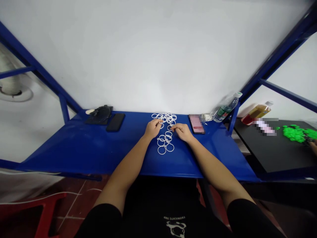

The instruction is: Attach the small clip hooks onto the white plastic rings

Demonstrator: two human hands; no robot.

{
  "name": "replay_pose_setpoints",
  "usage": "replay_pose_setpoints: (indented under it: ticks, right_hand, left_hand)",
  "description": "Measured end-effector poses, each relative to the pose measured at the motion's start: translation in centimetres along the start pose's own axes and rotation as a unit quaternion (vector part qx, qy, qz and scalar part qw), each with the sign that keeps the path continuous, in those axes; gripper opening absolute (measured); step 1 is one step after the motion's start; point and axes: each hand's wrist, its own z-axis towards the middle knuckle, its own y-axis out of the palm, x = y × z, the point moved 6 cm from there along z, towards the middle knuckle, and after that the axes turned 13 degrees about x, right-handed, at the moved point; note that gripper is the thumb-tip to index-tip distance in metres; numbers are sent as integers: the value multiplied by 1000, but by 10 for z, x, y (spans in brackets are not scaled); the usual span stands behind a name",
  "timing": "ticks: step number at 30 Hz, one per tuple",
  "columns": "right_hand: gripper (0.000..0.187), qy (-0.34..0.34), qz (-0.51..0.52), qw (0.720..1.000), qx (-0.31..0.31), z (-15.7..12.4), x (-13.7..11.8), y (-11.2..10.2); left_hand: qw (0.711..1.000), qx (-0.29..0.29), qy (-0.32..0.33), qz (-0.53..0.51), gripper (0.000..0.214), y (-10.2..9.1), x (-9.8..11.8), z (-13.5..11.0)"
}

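White plastic rings with small tabs lie on the blue table (133, 145). My left hand (153, 129) pinches a white ring (162, 126) between thumb and fingertips. From the other side, my right hand (182, 132) has its fingers closed on another white ring (169, 130). Just beyond both hands is a heap of rings (168, 115). Nearer my body, below the hands, several rings (165, 150) form a loose cluster and seem joined to each other. The fingertips hide part of the held rings.
Left of my hands lie a black phone (116, 122) and a dark pouch (100, 115). To the right are a pink-screened phone (196, 124), a white cable (207, 116) and a water bottle (226, 109). Green pieces (294, 133) and another person's hand (314, 147) appear at a black table (269, 152).
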Motion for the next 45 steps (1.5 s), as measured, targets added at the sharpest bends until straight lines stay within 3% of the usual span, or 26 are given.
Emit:
replay_pose_setpoints:
  ticks: [4,8,11,15,19,23,26,28,31,35,42,45]
  right_hand:
    - [40,13,-11,999,-34,-8,-14,8]
    - [22,-56,-52,992,-104,-14,-33,17]
    - [24,-76,-65,987,-126,-15,-39,18]
    - [27,-42,-75,992,-93,-11,-34,12]
    - [26,-8,-116,993,-34,-5,-9,4]
    - [32,8,-175,983,-48,-1,17,5]
    - [34,31,-220,972,-73,-2,26,8]
    - [31,43,-245,965,-88,-3,26,9]
    - [23,49,-260,959,-101,-4,24,10]
    - [13,45,-235,966,-93,-5,21,10]
    - [11,32,-130,991,5,0,12,3]
    - [11,69,-113,991,22,-1,13,1]
  left_hand:
    - [999,-20,-14,39,30,2,-1,0]
    - [998,-44,-8,35,34,5,1,0]
    - [998,-46,-3,35,33,5,3,1]
    - [998,-38,14,47,29,2,5,3]
    - [998,-42,11,35,29,3,3,3]
    - [993,-104,-57,-15,30,10,-1,-6]
    - [988,-147,-53,-13,23,12,6,-11]
    - [987,-158,-5,12,17,12,15,-11]
    - [989,-133,51,49,26,9,20,-7]
    - [991,-95,31,87,18,6,11,-2]
    - [980,-180,-6,84,16,17,7,-10]
    - [986,-130,10,107,18,11,7,-6]
